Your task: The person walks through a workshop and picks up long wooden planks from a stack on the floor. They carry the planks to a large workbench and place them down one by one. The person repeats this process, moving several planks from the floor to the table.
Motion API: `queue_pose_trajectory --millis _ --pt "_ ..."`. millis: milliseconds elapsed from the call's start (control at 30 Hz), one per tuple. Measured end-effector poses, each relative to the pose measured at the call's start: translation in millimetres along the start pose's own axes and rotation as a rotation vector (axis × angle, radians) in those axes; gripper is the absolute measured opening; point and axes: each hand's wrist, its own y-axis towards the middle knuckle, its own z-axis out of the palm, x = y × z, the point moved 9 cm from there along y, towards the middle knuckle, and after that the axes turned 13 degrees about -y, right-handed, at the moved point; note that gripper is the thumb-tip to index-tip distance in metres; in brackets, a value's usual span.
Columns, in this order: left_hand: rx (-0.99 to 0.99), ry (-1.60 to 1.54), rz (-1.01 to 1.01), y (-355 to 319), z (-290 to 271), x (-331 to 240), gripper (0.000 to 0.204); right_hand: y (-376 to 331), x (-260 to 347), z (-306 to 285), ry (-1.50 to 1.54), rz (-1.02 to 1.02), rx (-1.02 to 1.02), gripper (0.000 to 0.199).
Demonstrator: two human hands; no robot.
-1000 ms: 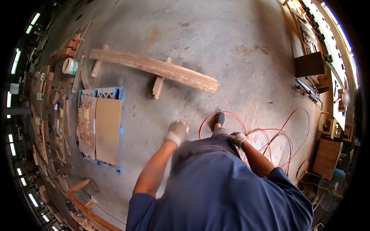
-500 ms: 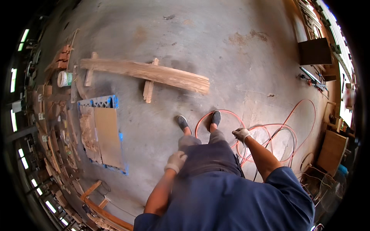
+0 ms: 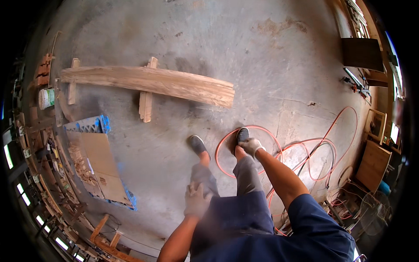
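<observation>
My left hand (image 3: 197, 201), in a pale work glove, hangs by my left thigh with its fingers apart and nothing visible in it. My right hand (image 3: 252, 146), gloved too, is held out in front of my right leg, and in the view it overlaps my right shoe (image 3: 242, 134). Its fingers are curled together; whatever they may hold is hidden. Ahead and to the left, beyond reach of both hands, a long weathered wooden beam (image 3: 174, 85) lies across two short wooden blocks, the nearer-to-me one (image 3: 145, 107) sticking out under its middle.
An orange-red hose (image 3: 280, 146) lies in loops around my right foot and off to the right. To the left is a blue pallet (image 3: 104, 124) bearing a brown board (image 3: 101, 153). A white-green bucket (image 3: 46, 98) and stacked timber line the left; a wooden box (image 3: 372, 166) stands right.
My right hand has swung forward and left, over my right foot. My left hand's fingers have spread. The beam and pallet appear shifted left as my view turned.
</observation>
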Motion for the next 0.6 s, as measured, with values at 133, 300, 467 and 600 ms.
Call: queue_pose_trajectory --millis 133,300,467,600 --pt "-0.029 0.019 0.030 25.8 -4.4 3.3 0.058 92.9 -2.9 4.4 0.302 0.084 -0.061 0.054" --pt "-0.100 -0.002 0.036 45.1 3.2 3.1 0.056 188.0 -3.6 -10.7 0.225 0.169 -0.178 0.062" --pt "-0.228 -0.095 0.122 53.8 -32.8 -6.2 0.049 276.8 -46.9 6.6 0.612 0.137 -0.191 0.053" --pt "-0.290 -0.099 0.128 47.5 -34.9 -8.1 0.051 304.6 -48.5 6.5 0.737 0.200 -0.118 0.050"
